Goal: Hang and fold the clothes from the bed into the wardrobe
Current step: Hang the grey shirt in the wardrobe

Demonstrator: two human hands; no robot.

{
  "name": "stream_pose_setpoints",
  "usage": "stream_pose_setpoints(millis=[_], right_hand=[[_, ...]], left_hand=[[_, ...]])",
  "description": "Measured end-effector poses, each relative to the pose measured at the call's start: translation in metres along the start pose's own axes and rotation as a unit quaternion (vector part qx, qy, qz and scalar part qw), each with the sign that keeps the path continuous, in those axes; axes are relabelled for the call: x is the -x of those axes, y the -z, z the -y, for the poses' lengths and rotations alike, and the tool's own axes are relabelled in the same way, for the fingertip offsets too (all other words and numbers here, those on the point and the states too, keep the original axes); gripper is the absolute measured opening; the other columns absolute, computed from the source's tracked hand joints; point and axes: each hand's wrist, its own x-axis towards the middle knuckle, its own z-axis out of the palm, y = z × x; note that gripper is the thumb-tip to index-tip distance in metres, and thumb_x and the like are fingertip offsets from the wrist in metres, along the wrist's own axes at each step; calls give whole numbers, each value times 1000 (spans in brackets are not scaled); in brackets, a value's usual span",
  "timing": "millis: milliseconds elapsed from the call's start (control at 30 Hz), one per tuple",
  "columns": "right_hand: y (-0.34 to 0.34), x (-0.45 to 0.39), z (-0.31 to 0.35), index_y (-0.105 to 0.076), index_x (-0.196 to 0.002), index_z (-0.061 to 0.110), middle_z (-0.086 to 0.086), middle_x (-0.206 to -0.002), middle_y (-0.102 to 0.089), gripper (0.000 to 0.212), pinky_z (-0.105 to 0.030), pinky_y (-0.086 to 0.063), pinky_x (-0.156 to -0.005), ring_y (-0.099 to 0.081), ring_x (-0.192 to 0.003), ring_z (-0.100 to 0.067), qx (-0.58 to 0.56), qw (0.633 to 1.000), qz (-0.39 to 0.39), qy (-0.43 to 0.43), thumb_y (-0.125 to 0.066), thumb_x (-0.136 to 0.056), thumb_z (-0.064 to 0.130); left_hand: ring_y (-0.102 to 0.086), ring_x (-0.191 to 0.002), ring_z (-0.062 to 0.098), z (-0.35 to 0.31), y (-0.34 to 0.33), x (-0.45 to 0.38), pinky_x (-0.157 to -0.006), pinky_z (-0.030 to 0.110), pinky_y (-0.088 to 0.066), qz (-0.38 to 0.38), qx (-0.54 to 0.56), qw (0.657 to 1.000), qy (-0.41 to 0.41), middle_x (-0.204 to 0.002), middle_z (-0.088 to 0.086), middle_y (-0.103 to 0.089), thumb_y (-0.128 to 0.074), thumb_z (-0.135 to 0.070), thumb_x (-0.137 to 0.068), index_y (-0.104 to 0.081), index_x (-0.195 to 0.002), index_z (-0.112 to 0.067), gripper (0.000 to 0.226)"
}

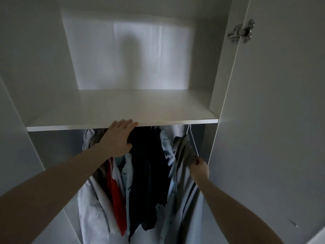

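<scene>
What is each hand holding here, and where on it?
The right hand pinches the grey shirt at its shoulder, by the hanger. The left hand holds nothing; it rests open against the dark garment.

Inside the white wardrobe (219,71), the left hand (118,138) presses flat on a dark garment (147,173) under the shelf (123,124) (fingers straight); the right hand (199,169) pinches a grey garment (184,155)
</scene>
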Motion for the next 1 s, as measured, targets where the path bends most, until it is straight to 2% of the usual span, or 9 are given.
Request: stream_pose_setpoints(millis=[100,200,300,433,600,700,767,900,1000], right_hand=[[-10,-23,10,-68,-126,13,-18,-106,-72,36,-36,-53,-77,-66,-91,-36,3,1000,12,7,-45,-99,14],[-24,-45,18,-69,-122,13,-17,-99,-72,34,-41,-58,-76,-67,-83,-35,3,999,25,21,-44,-99,13],[-36,-66,22,-68,-130,14,-15,-95,-72,37,-41,-58,-74,-68,-81,-36,3,999,35,38,-45,-101,12],[-54,-84,24,-64,-137,17,-16,-101,-74,40,-40,-57,-72,-69,-82,-37,-13,997,55,44,-47,-101,14],[-79,-102,37,-66,-136,17,-13,-102,-72,38,-39,-55,-76,-69,-89,-36,-39,995,70,62,-50,-102,15],[-94,-112,48,-65,-137,18,-17,-117,-73,37,-38,-55,-85,-69,-102,-37,-39,993,88,66,-47,-105,20],[-104,-116,54,-64,-139,18,-16,-122,-72,39,-31,-51,-84,-67,-107,-35,-16,992,110,62,-44,-107,24],[-118,-122,55,-59,-145,22,-15,-130,-68,42,-33,-50,-90,-64,-116,-35,35,986,158,32,-40,-108,24],[-121,-124,51,-62,-140,21,-18,-125,-69,40,-32,-49,-86,-65,-115,-36,83,982,168,25,-40,-107,27]], left_hand=[[-12,-157,27,2,0,-5,-128,44,-4,15,7,1000,1,-171,5,-10,-65,-32,-93,-6,-164,-24,93],[-10,-158,24,7,-1,-18,-127,45,0,35,-6,999,16,-172,0,-8,-62,-34,-94,-5,-164,-29,90],[-10,-158,23,12,-2,-33,-127,46,-4,45,28,998,21,-172,-2,-8,-62,-32,-94,-9,-164,-32,88],[-10,-158,22,19,-7,-46,-128,46,-8,57,54,997,20,-171,-5,-8,-64,-31,-91,-11,-163,-38,89],[-10,-157,15,26,-12,-54,-128,41,-7,55,53,997,31,-170,-13,-8,-63,-35,-92,-8,-160,-46,89],[-11,-157,14,24,-12,-53,-127,39,-8,41,46,997,36,-169,-15,-10,-62,-33,-91,-9,-160,-47,88],[-11,-157,14,22,-11,-52,-128,39,-9,37,40,998,38,-169,-15,-10,-61,-32,-90,-10,-161,-46,89],[-9,-157,12,19,-11,-50,-129,40,-8,37,37,998,43,-170,-16,-8,-60,-30,-90,-8,-161,-47,90],[-8,-157,11,19,-10,-51,-128,39,-7,37,33,998,45,-170,-17,-7,-58,-29,-89,-7,-161,-48,91]])
